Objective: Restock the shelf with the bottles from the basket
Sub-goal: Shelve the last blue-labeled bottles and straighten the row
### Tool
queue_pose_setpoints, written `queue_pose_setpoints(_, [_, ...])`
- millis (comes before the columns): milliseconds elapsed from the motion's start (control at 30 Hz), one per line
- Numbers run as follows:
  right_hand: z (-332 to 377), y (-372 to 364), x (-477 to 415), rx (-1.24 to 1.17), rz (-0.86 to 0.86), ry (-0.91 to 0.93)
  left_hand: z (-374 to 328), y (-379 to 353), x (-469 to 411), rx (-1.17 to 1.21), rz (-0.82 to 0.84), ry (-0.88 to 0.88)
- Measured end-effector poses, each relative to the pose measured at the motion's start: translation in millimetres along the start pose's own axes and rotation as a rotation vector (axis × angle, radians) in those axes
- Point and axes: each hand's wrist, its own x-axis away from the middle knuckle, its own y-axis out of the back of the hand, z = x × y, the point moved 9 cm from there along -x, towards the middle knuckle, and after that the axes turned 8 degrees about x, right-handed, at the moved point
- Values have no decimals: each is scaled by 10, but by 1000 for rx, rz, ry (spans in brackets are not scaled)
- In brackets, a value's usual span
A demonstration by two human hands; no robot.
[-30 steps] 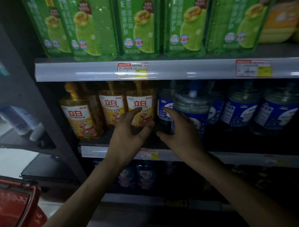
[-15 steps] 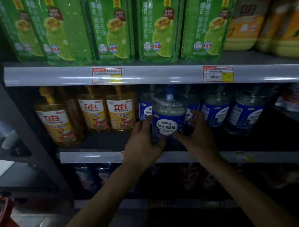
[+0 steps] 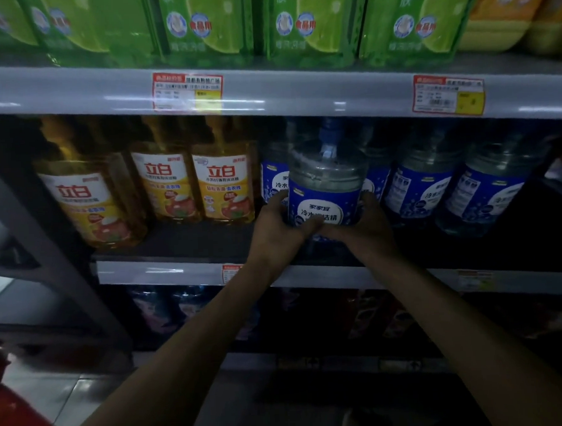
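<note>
Clear plastic bottle with a blue label and blue cap (image 3: 325, 185) is upright between your two hands, at the front edge of the dark middle shelf (image 3: 184, 242), about halfway along it. Your left hand (image 3: 280, 227) wraps the lower left side with the thumb across the label. Your right hand (image 3: 368, 223) wraps the lower right side, fingers curled round it. Both grip it. The base is hidden by your hands, so can't tell if it's resting on the shelf or just off it. More blue-label clear bottles (image 3: 422, 187) stand just behind and in a row toward the shelf's right end. Yellow bottles with orange-and-white labels (image 3: 222, 186) fill the left end, near your left hand but not touching. Green pouches (image 3: 207, 22) line the shelf above, which has red-and-yellow price tags (image 3: 187, 91) on its grey front rail. Red basket (image 3: 15, 417), blurred, is low at the left, well apart from the shelf.
</note>
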Motion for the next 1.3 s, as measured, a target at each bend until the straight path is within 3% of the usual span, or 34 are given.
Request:
queue_pose_setpoints(400, [85, -36, 79, -15, -5, 58, -64, 13, 36, 145, 13, -16])
queue_pose_setpoints(733, [326, -267, 92, -54, -10, 125, -268, 354, 90, 86, -59, -143])
queue_pose_setpoints(1300, [140, -483, 51, -16, 38, 18, -34, 565, 44, 0, -28, -60])
